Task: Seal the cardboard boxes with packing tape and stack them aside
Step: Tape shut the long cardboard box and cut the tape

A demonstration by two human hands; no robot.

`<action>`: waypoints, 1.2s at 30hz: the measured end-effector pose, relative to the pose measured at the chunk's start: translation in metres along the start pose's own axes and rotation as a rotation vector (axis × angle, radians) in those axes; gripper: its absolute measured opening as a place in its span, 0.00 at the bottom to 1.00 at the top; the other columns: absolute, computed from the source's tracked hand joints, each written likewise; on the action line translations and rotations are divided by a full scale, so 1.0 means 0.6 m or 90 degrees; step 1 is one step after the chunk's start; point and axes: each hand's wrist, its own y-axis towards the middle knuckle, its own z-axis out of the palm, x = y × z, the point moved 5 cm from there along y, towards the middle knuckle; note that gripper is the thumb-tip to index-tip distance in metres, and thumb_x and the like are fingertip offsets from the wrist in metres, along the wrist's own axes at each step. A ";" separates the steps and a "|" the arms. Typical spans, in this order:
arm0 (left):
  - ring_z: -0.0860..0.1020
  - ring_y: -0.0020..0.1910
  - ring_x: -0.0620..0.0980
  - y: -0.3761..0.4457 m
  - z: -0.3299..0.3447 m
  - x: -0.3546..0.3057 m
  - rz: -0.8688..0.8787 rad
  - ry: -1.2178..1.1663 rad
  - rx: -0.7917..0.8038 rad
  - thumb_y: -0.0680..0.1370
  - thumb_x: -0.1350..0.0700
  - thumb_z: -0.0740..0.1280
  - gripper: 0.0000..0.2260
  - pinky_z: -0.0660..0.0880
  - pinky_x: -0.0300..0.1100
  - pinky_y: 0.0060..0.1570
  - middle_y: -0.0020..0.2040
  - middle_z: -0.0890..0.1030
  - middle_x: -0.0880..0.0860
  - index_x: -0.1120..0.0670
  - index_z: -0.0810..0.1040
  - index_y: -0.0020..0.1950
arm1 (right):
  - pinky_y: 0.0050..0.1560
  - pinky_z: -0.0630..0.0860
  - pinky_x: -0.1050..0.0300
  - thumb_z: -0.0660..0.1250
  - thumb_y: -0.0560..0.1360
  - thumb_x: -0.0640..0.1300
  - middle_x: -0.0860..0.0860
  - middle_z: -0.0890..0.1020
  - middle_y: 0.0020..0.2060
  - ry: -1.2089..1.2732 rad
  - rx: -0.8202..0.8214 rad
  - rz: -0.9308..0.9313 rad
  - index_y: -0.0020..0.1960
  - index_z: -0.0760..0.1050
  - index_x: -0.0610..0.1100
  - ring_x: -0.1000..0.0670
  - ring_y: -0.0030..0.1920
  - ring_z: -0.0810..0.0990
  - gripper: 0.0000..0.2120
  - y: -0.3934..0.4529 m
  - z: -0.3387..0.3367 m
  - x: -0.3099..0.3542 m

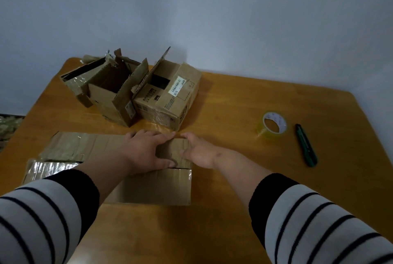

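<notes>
Progress: I am judging this as an early stage; no fresh tape is showing across the seam of the flat box [148, 187] in front of me, and no sealed stack is showing anywhere.
Done: I am pressing the flaps of the flat box down, so the closing looks under way.
Left: I am still needing to tape this one, then close and tape the open boxes [119, 91] and the labelled box [170, 97] at the far left of the table [255, 97], then stack them all.
Left hand [146, 151]: I am laying it flat on the far flap, fingers straight and spread, thumb reaching toward the dark seam between the flaps.
Right hand [200, 153]: I am holding it open at the right end of the same flap, fingers relaxed and touching the cardboard; how hard it is pressing I cannot tell.
Hands together: they are lying close, fingertips nearly meeting at the flap's far edge.
Box position: it is lying directly under both hands, near my edge of the table.
Tape [273, 125]: the roll is resting well to the right of my right hand, untouched.
Cutter [306, 145]: it is lying just beside the roll, further right.
</notes>
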 end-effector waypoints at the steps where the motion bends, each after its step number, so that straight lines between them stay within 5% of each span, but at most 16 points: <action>1: 0.59 0.74 0.52 0.000 -0.001 0.001 -0.003 -0.009 0.004 0.70 0.28 0.63 0.39 0.52 0.57 0.72 0.77 0.62 0.45 0.33 0.49 0.77 | 0.66 0.68 0.54 0.63 0.81 0.50 0.43 0.65 0.73 0.002 0.004 0.000 0.79 0.53 0.51 0.44 0.68 0.69 0.31 0.000 -0.002 -0.002; 4: 0.57 0.75 0.53 -0.002 -0.003 0.004 -0.012 -0.034 0.003 0.72 0.28 0.60 0.36 0.49 0.57 0.73 0.77 0.61 0.46 0.34 0.51 0.77 | 0.68 0.66 0.53 0.62 0.81 0.53 0.44 0.64 0.74 0.033 0.018 -0.003 0.79 0.52 0.52 0.44 0.71 0.67 0.31 -0.002 -0.010 -0.008; 7: 0.57 0.76 0.54 -0.002 -0.015 0.006 -0.013 -0.062 -0.026 0.73 0.28 0.57 0.33 0.46 0.57 0.74 0.77 0.63 0.48 0.34 0.55 0.76 | 0.71 0.67 0.42 0.61 0.80 0.57 0.46 0.64 0.75 0.082 0.003 0.007 0.78 0.53 0.55 0.43 0.71 0.67 0.30 -0.004 -0.029 -0.013; 11: 0.57 0.77 0.54 0.005 -0.044 0.001 -0.018 -0.068 -0.066 0.73 0.28 0.55 0.32 0.47 0.58 0.74 0.76 0.64 0.48 0.35 0.57 0.76 | 0.70 0.68 0.46 0.60 0.80 0.59 0.47 0.67 0.74 0.109 -0.068 0.017 0.77 0.57 0.53 0.44 0.69 0.70 0.29 -0.013 -0.072 -0.027; 14: 0.60 0.75 0.53 0.016 -0.070 -0.033 0.004 -0.059 -0.132 0.74 0.29 0.56 0.31 0.51 0.59 0.73 0.76 0.65 0.47 0.36 0.59 0.76 | 0.65 0.69 0.53 0.59 0.81 0.56 0.46 0.70 0.71 0.044 -0.136 0.050 0.76 0.61 0.48 0.45 0.68 0.71 0.26 -0.022 -0.108 -0.062; 21: 0.60 0.75 0.52 0.070 -0.075 -0.177 0.049 -0.083 -0.131 0.79 0.37 0.58 0.25 0.53 0.59 0.73 0.75 0.65 0.48 0.38 0.61 0.75 | 0.66 0.70 0.47 0.60 0.80 0.51 0.44 0.67 0.70 -0.148 -0.223 0.206 0.73 0.66 0.46 0.42 0.70 0.66 0.23 -0.042 -0.168 -0.209; 26: 0.62 0.74 0.53 0.127 -0.057 -0.265 0.057 -0.095 -0.084 0.81 0.42 0.59 0.23 0.57 0.58 0.73 0.74 0.67 0.49 0.39 0.63 0.76 | 0.70 0.62 0.47 0.62 0.77 0.45 0.44 0.63 0.72 -0.184 -0.311 0.244 0.74 0.62 0.44 0.42 0.74 0.59 0.27 -0.038 -0.212 -0.297; 30: 0.67 0.72 0.54 0.175 -0.029 -0.298 0.010 -0.185 -0.055 0.81 0.44 0.60 0.21 0.62 0.57 0.72 0.74 0.66 0.49 0.42 0.65 0.75 | 0.76 0.43 0.43 0.59 0.77 0.40 0.48 0.54 0.79 -0.213 -0.293 0.261 0.79 0.48 0.43 0.45 0.79 0.45 0.34 -0.010 -0.230 -0.345; 33: 0.72 0.67 0.51 0.210 0.005 -0.301 -0.034 -0.291 -0.029 0.81 0.44 0.62 0.20 0.70 0.47 0.65 0.73 0.67 0.50 0.43 0.68 0.73 | 0.74 0.38 0.37 0.61 0.75 0.40 0.49 0.64 0.75 -0.259 -0.291 0.285 0.77 0.56 0.45 0.46 0.78 0.51 0.32 0.012 -0.231 -0.362; 36: 0.74 0.54 0.45 0.232 0.027 -0.298 -0.070 -0.369 -0.048 0.80 0.47 0.65 0.19 0.69 0.31 0.42 0.70 0.71 0.50 0.45 0.71 0.71 | 0.73 0.39 0.35 0.61 0.75 0.42 0.51 0.74 0.64 -0.286 -0.323 0.262 0.64 0.71 0.50 0.47 0.72 0.63 0.17 0.015 -0.228 -0.359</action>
